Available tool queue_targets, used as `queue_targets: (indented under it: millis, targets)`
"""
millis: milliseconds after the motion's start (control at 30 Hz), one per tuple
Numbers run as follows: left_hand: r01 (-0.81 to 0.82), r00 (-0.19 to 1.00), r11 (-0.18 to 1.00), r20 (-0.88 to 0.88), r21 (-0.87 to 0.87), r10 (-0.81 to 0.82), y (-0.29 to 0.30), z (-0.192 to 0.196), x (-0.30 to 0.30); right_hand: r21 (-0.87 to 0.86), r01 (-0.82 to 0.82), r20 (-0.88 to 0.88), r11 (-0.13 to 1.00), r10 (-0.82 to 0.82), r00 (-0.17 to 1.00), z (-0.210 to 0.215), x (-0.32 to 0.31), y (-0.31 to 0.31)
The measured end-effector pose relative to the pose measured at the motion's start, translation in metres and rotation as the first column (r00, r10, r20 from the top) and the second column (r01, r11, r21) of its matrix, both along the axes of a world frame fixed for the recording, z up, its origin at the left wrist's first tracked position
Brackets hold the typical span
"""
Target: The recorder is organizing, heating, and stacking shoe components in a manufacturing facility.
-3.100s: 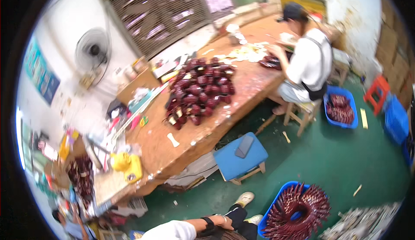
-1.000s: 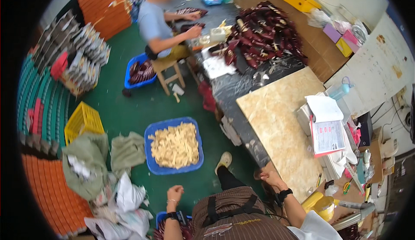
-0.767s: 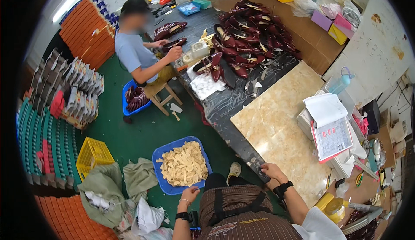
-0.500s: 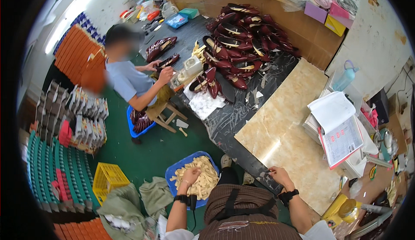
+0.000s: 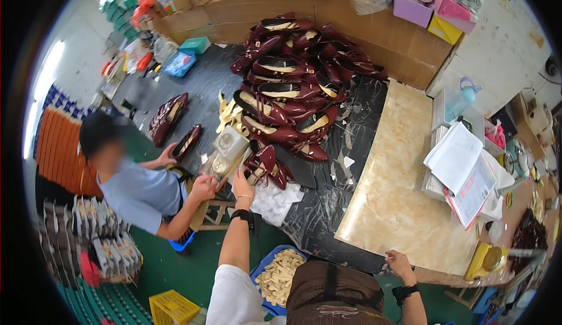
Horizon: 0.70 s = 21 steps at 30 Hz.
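Head view showed the left hand (image 5: 242,187) at the front burgundy shoes (image 5: 266,162) on the dark table (image 5: 325,208); whether its fingers gripped one could not be told. None of these looked lifted yet, and neither hand touched the shoe heap (image 5: 287,91) behind. The right hand (image 5: 399,263) hung near the tan board (image 5: 386,167), fingers loosely curled, contents unclear.

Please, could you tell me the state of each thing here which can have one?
Dark red shoes: heaped on the dark table
Left hand: at the heap's near shoes, contact unclear
Right hand: loosely curled, near the marbled board's edge
Blue basin: filled with beige pieces
Paper sheets: top ones folded back
Bottle: standing, loop raised
Tube light: lit
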<state>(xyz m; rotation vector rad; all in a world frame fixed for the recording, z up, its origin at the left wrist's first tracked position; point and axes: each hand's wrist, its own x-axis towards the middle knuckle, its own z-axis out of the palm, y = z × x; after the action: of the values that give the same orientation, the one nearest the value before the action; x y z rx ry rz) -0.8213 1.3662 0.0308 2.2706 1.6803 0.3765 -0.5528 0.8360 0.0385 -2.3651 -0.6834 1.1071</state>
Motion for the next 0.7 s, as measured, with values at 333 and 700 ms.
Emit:
queue_targets:
  millis: [333,700]
  targets:
    - [0.140,0.976,0.990,-0.170,-0.011,-0.140,0.066,-0.015,-0.006,0.001,-0.099,0.078,0.995,0.099,0.992,0.049,-0.052,0.085]
    - [0.545,0.819,0.813,0.334,-0.205,-0.466,-0.163,0.083,0.100,0.465,-0.032,-0.261,0.885,0.171,0.950,0.055,-0.045,0.177]
